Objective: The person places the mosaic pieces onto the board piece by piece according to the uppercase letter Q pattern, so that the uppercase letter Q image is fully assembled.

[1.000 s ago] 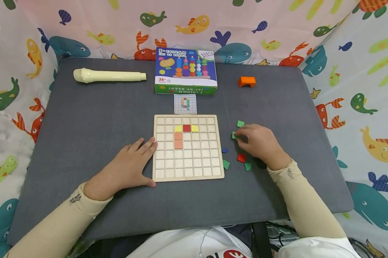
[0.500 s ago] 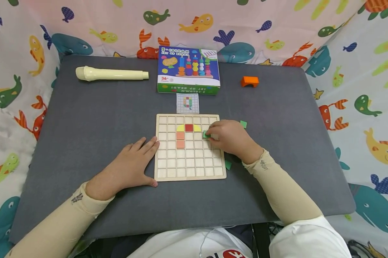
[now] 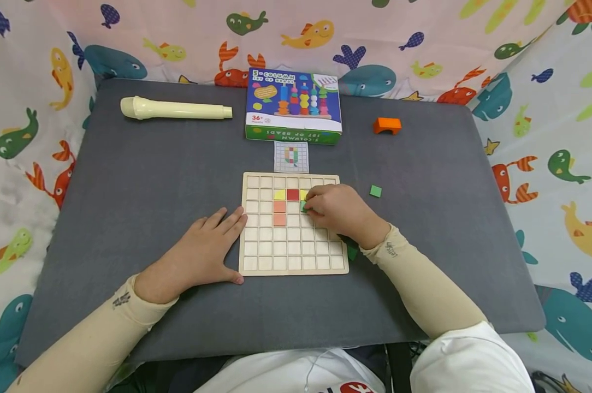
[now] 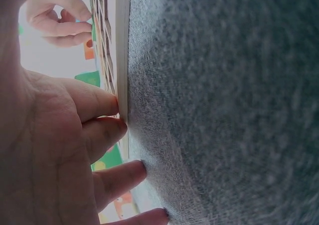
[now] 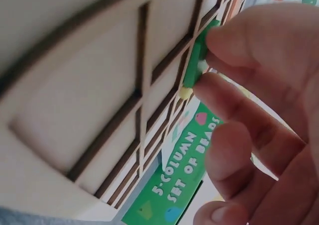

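Observation:
My right hand [image 3: 342, 210] pinches a green square tile [image 5: 196, 58] between thumb and finger. The tile is over the wooden grid board [image 3: 266, 265], tilted against the cells just below the right yellow tile [image 3: 303, 193]. In the board's second row a red tile [image 3: 292, 195] lies between that yellow tile and another yellow tile [image 3: 279, 195]. Below the left yellow one sit two orange tiles [image 3: 279, 213]. With fingers spread, my left hand [image 3: 195, 259] rests at the board's left edge; in the left wrist view two fingertips touch its side.
Loose green tiles lie right of the board, one in the open [image 3: 376, 191] and one partly hidden by my arm [image 3: 352, 252]. A pattern card [image 3: 291, 157] lies beyond the board, against a bead-set box [image 3: 293, 103]. Farther back are a cream microphone-shaped object [image 3: 175, 109] and an orange arch block [image 3: 387, 125].
My right hand has picked up the green tile from the table and carried it left over the board, to below the right yellow tile. The left hand has stayed at the board's edge.

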A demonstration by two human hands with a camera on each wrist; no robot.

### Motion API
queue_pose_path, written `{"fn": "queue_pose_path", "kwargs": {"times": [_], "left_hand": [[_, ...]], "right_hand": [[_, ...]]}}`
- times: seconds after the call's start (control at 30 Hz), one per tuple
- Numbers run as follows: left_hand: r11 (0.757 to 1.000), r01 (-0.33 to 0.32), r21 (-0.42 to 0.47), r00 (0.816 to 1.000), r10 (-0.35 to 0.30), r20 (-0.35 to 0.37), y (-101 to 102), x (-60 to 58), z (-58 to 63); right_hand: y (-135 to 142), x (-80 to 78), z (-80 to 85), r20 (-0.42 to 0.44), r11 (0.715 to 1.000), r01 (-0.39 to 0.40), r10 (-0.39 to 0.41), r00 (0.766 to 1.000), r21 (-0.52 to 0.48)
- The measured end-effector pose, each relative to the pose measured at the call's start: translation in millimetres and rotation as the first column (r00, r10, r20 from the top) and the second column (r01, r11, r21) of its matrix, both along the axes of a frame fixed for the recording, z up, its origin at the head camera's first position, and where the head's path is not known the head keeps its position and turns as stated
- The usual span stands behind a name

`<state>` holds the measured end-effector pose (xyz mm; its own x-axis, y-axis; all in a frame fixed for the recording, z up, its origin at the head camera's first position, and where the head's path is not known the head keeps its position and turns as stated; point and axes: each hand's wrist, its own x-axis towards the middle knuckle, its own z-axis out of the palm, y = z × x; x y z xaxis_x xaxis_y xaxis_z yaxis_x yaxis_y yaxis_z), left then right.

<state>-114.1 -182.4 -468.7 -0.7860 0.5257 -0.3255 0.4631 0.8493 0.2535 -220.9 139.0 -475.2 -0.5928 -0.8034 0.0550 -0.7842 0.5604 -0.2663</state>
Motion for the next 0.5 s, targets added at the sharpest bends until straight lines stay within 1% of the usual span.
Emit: {"fn": "queue_pose_path", "kwargs": {"times": [0.17, 0.3, 0.4, 0.5], "left_hand": [[1.000, 0.005, 0.004, 1.000, -0.005, -0.014, 1, -0.2, 0.8], [1.000, 0.005, 0.008, 1.000, -0.005, -0.016, 1, 0.2, 0.1], [1.000, 0.006, 0.007, 1.000, -0.006, -0.021, 1, 0.2, -0.3], [1.000, 0.008, 0.001, 1.000, -0.008, -0.027, 2, 0.1, 0.2]], "right_hand": [[-2, 2.4, -0.2, 0.041, 1.000, -0.003, 0.002, 0.999, 0.007], [2, 3.8, 4.1, 0.054, 1.000, 0.007, -0.007, 0.999, 0.006], [13, 2.6, 10.2, 0.053, 0.998, 0.056, -0.056, 0.997, -0.010], [34, -1.1, 14.2, 0.019, 0.988, 0.154, -0.154, 0.988, -0.009]]}}
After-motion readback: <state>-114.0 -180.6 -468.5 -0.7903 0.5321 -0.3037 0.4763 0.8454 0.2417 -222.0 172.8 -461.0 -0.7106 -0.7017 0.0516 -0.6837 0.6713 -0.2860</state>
